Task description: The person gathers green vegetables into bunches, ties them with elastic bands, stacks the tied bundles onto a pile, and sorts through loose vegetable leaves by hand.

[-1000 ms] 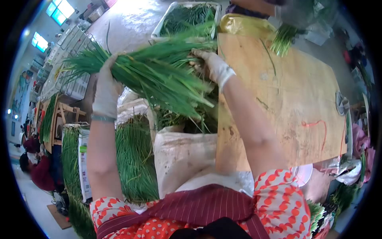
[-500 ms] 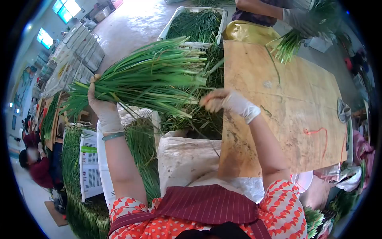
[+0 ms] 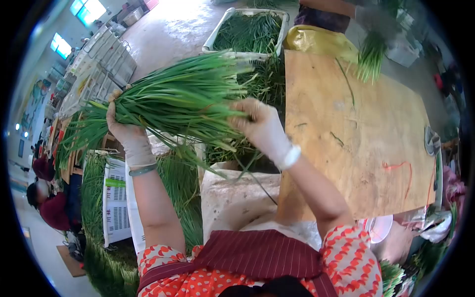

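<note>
My left hand [image 3: 129,136], in a pale glove, is wrapped round the leafy end of a big bunch of green chives [image 3: 178,94]. The bunch lies level in the air, its pale stalk ends towards the right. At those stalk ends is my right hand [image 3: 262,126], also gloved, its fingers bent and closed on some of the chives. Its fingertips are slightly blurred, and exactly which stalks they hold is hidden. A few loose leaves hang below the bunch, above a pale cloth [image 3: 237,193].
A wooden board [image 3: 356,138] on the right carries stray leaves and red string [image 3: 396,165]. Behind stands a white crate [image 3: 213,44] of chives; another crate [image 3: 116,213] is at left. A co-worker's gloved hand [image 3: 378,22] holds chives across the board. Another person [image 3: 54,210] sits far left.
My right hand has moved left and up from beside the bunch onto its stalk ends. The left hand still holds the bunch. The co-worker's chives now hang more upright.
</note>
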Tool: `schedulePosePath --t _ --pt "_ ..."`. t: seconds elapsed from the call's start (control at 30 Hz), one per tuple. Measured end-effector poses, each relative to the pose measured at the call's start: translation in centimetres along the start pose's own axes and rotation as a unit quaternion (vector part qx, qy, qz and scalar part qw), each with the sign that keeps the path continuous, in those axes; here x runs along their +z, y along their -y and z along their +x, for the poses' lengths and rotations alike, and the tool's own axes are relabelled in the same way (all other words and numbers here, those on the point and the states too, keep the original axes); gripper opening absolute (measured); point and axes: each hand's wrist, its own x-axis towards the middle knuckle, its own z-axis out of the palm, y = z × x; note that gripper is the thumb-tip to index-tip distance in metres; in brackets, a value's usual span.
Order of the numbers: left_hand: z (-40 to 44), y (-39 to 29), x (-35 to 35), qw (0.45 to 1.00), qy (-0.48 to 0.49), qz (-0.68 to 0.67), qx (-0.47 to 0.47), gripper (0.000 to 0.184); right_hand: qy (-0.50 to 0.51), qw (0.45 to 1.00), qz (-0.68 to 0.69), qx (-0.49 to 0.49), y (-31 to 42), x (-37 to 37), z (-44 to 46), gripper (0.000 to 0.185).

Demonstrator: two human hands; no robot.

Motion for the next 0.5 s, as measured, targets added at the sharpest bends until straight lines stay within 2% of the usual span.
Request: schedulePosePath --t 0.03,0.07,0.13,0.17,0.2,0.23,0.3,0.33,0.37,0.4,0.43,0.5 --pt "-0.1 0.0 0.1 1.0 -0.025 0.005 0.005 0.023 0.024 0.992 0.005 -0.122 -0.4 0.1 -0.2 0.025" --pt "0.1 0.2 -0.5 0.999 0.032 0.007 0.009 0.021 0.04 0.996 0.023 -0.079 -1.4 0.3 -0.6 0.025" --pt "0.1 -0.1 -0.2 1.0 0.008 -0.003 0.02 0.027 0.055 0.997 0.042 -0.039 -2.3 0.1 -1.1 0.025" --pt "0.1 -0.1 0.1 0.999 -0.015 -0.019 0.035 0.034 0.085 0.995 -0.036 -0.031 -2.5 -0.5 -1.6 0.024" --pt "0.2 -0.2 -0.1 0.998 -0.029 -0.01 0.056 0.032 0.115 0.986 -0.114 -0.024 -2.6 -1.3 -1.9 0.024" --pt "0.5 -0.7 -1.2 0.998 -0.032 -0.009 0.055 0.032 0.117 0.986 -0.114 -0.021 -2.8 -2.2 -2.0 0.024" --pt "1.3 -1.7 -3.9 0.989 0.117 -0.088 -0.008 0.031 0.199 0.969 -0.104 0.107 -3.2 -4.6 -1.6 0.023" --pt "-0.2 -1.7 -1.2 0.999 -0.014 -0.02 0.046 0.022 0.148 0.971 -0.084 0.167 -5.4 -6.2 -1.3 0.024" --pt "-0.4 -2.0 -1.5 0.999 -0.014 -0.02 0.047 0.022 0.097 0.967 -0.064 0.226 -6.3 -6.9 -0.7 0.026" --pt "-0.4 -2.4 -2.0 0.998 0.037 -0.036 0.034 0.023 0.03 0.969 -0.157 0.186 -6.8 -7.6 -0.3 0.035" --pt "-0.5 -2.6 -2.3 0.995 0.088 -0.051 0.021 0.023 0.03 0.969 -0.157 0.186 -5.0 -7.5 0.3 0.035" --pt "-1.1 -2.6 -2.1 0.99 0.121 -0.073 0.007 0.025 0.028 0.999 -0.014 -0.044 -1.3 -5.5 1.8 0.046"
